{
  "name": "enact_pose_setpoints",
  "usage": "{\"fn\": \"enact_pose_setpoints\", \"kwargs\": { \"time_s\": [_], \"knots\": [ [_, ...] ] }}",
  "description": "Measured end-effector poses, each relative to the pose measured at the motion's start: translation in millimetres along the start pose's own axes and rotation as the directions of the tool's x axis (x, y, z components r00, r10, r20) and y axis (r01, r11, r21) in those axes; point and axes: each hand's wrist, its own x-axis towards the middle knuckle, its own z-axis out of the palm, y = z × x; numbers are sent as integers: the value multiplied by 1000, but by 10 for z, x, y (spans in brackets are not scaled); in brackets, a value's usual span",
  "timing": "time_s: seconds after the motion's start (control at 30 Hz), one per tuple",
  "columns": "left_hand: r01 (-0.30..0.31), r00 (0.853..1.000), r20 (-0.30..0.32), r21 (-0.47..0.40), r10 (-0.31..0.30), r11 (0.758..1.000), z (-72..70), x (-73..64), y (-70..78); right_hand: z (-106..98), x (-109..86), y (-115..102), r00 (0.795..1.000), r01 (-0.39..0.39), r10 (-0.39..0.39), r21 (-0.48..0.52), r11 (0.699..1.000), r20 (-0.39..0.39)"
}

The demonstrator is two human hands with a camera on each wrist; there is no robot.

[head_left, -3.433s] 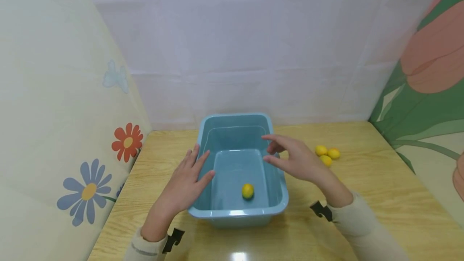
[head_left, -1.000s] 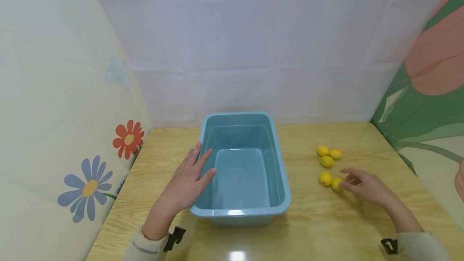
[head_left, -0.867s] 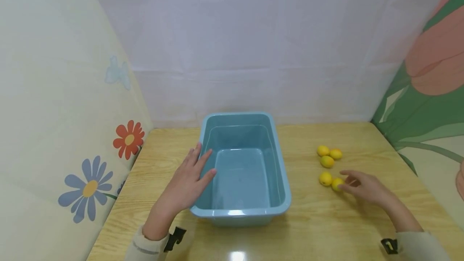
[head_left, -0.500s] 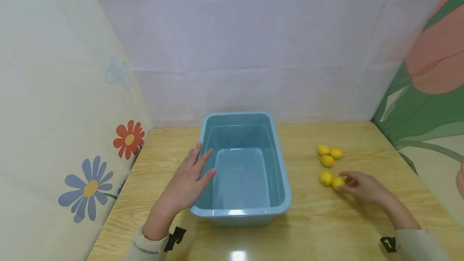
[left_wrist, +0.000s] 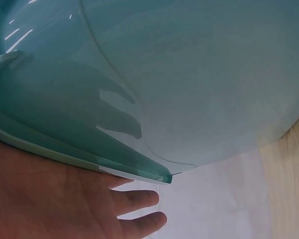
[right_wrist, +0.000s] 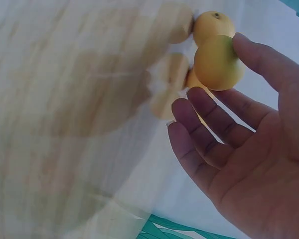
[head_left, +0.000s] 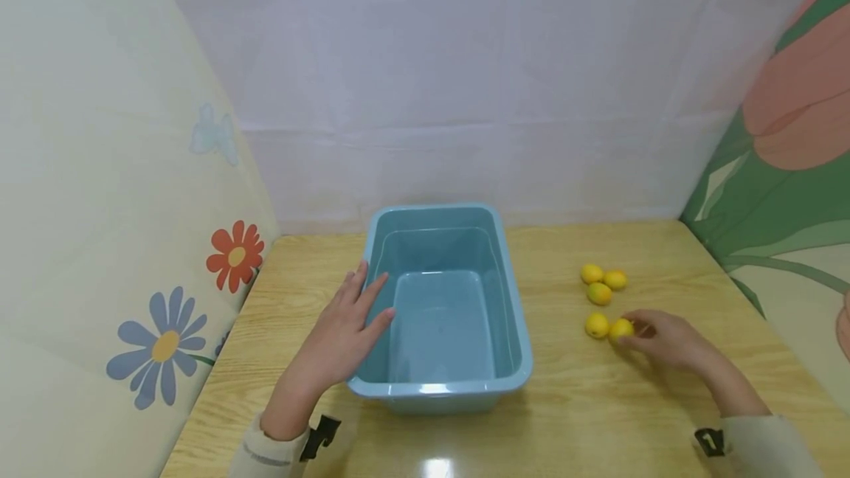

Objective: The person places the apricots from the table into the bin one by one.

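Observation:
My left hand (head_left: 343, 330) lies along the left rim of a light blue plastic basin (head_left: 437, 389), fingers spread and straight. In the left wrist view, its fingers (left_wrist: 134, 200) show beneath the basin's edge. Over on the right, my right hand (head_left: 667, 340) pinches a small yellow lemon (head_left: 620, 330) between thumb and fingers. The right wrist view shows the thumb on one side of this greenish-tinged lemon (right_wrist: 217, 64) and the index finger at its other side, the remaining fingers loosely bent. Another lemon (head_left: 596, 325) sits just left of the pinched one.
Three more lemons (head_left: 600, 293) form a cluster farther back on the wooden table (head_left: 571, 419). A white cloth backdrop (head_left: 425, 94) stands behind the basin, with flower-printed panels (head_left: 86, 205) at both sides.
Earlier a lemon lay in the basin with my right hand above its right rim; now none shows there. That hand moved right and its fingers closed around a lemon. My left hand stayed.

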Motion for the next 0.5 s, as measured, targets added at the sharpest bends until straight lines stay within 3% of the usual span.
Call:
{"fn": "enact_pose_setpoints", "kwargs": {
  "time_s": [0.5],
  "knots": [
    [-5, 1000, -7, 3, 6, 1000, 3, 0, -1, -200, -51, -258, 991, 79, -78, 2, 997, -106]
  ]
}}
